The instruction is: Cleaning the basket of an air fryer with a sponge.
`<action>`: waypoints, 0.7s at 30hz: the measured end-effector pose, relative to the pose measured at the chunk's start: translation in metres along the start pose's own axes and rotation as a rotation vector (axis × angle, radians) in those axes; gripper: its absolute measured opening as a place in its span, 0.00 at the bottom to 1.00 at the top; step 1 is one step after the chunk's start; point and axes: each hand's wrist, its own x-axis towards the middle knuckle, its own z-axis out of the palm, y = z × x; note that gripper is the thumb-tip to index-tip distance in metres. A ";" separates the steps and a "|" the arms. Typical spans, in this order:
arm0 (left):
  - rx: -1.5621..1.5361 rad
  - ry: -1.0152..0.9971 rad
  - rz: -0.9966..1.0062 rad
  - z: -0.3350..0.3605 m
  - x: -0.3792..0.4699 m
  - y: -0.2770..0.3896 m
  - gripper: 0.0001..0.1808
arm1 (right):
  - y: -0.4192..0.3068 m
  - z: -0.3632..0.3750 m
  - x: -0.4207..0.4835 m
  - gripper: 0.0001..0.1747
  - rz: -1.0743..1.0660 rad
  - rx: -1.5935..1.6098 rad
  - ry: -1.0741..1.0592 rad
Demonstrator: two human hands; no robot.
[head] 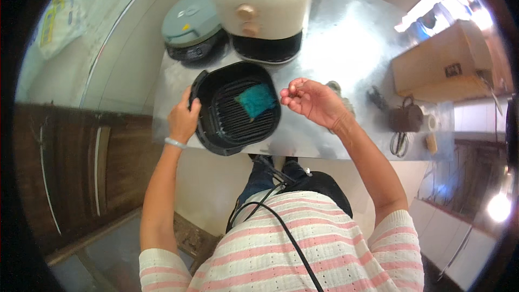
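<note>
My left hand (184,117) grips the left edge of a black air fryer basket (206,130), which is tilted over the metal table's front edge. A green scouring pad (256,100) lies on the ridged rack inside it. Just right of the basket, my right hand (312,99) is raised palm up with curled fingers; whether something small is between its fingertips cannot be told. Behind the basket stands the cream air fryer body (267,12) with two copper-coloured knobs. A crumpled greyish cloth (348,107) lies partly hidden behind my right hand.
A pale green round electric appliance (190,20) stands at the back left of the metal table (344,49). On the right are a cardboard box (442,63), a dark brown mug-like container (406,117), a tape roll (429,122) and a coiled cable (399,145).
</note>
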 end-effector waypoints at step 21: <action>-0.075 -0.080 0.222 0.011 0.003 -0.027 0.28 | 0.171 -0.121 -0.332 0.12 -0.719 0.470 0.671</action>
